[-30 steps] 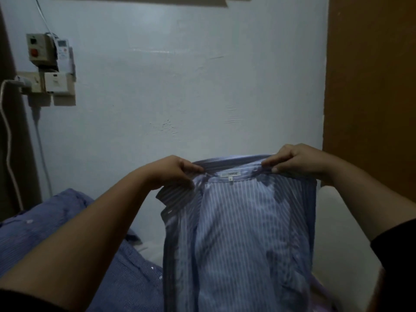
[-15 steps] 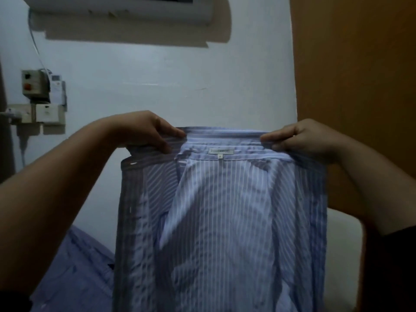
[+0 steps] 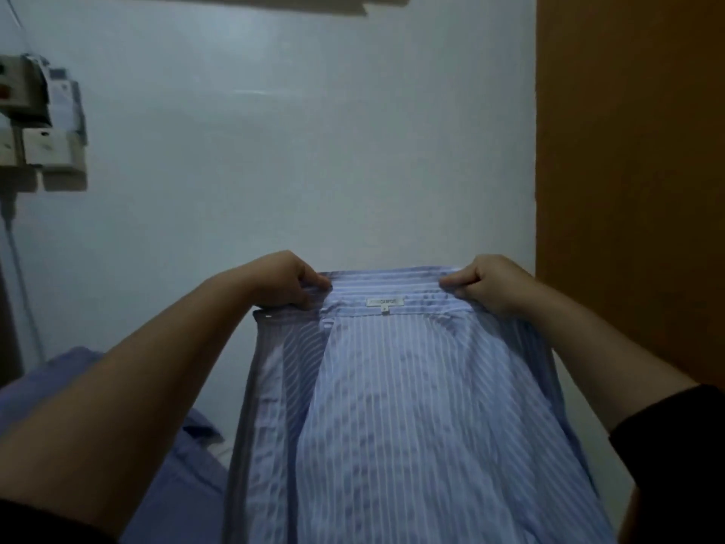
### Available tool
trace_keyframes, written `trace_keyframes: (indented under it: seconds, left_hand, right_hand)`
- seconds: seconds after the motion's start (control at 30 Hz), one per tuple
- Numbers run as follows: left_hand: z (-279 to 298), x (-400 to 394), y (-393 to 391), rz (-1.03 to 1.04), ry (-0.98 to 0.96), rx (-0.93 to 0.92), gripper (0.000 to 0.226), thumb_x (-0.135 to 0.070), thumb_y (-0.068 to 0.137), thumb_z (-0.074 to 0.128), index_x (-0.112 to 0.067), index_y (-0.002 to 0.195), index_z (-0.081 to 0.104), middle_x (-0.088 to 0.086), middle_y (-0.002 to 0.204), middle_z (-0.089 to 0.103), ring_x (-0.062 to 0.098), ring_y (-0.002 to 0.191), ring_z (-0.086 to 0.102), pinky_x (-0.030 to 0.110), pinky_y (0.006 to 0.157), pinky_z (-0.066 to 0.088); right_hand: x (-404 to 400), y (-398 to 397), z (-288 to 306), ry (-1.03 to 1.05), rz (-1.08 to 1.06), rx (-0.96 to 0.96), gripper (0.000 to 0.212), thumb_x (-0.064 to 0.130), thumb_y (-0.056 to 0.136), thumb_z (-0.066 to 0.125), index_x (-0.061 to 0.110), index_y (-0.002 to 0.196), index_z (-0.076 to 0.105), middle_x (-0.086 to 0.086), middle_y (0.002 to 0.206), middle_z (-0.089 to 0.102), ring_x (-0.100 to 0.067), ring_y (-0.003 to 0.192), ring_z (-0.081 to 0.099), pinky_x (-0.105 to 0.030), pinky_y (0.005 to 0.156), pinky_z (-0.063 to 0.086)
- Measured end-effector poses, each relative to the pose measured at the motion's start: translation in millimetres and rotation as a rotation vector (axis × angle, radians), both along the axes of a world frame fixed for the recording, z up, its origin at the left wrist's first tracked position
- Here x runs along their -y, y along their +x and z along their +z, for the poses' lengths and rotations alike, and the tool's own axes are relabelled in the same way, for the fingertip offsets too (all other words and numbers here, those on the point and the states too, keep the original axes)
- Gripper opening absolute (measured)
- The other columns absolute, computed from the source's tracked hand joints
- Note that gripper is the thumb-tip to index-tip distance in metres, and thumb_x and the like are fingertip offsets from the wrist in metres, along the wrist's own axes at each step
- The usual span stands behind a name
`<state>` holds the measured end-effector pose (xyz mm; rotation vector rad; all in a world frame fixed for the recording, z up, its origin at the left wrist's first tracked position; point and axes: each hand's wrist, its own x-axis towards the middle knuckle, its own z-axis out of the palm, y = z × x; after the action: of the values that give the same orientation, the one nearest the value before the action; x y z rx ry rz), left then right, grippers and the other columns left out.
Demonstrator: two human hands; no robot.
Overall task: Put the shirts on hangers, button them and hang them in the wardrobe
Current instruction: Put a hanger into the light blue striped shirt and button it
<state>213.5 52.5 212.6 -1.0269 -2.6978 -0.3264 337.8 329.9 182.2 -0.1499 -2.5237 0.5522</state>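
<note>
A room in a home, most likely a bedroom, is shown. A plain white painted wall (image 3: 294, 151) is seen ahead, with surface-mounted electrical boxes and switches (image 3: 43, 123) fixed at its left and a cable (image 3: 23, 292) run down from them. A tall orange-brown wooden panel (image 3: 627, 170), which may be the side of a wardrobe, is set against the wall at the right, and blue bedding or cloth (image 3: 62, 378) is spread low at the left.

Both arms reach forward, left hand (image 3: 284, 278) and right hand (image 3: 484, 282) with fingers curled, pinching.
</note>
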Motion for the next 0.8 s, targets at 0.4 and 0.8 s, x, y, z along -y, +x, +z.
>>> trace_keyframes:
  seconds: [0.4, 0.8]
  left_hand:
    - [-258.8, -63.5, -154.1, 0.047, -0.179, 0.274, 0.045, -0.017, 0.086, 0.063, -0.028, 0.13, 0.059, 0.004, 0.136, 0.057, 0.021, 0.121, 0.054, 0.024, 0.093, 0.039]
    - [-418.1, -92.6, -238.0, 0.227, -0.329, 0.035, 0.034, -0.027, 0.096, 0.046, -0.022, 0.128, 0.053, -0.003, 0.115, 0.066, 0.019, 0.1, 0.065, 0.03, 0.086, 0.047]
  right_hand:
    - [-53.3, -156.7, -249.7, -0.174, -0.109, 0.454, 0.054, 0.035, 0.076, 0.076, 0.009, 0.121, 0.062, -0.004, 0.12, 0.052, -0.025, 0.113, 0.054, -0.032, 0.091, 0.044]
    - [-72.7, -238.6, -421.4, -0.053, -0.133, 0.595, 0.063, 0.043, 0.081, 0.065, 0.036, 0.14, 0.041, -0.008, 0.124, 0.036, -0.028, 0.118, 0.048, -0.031, 0.099, 0.035]
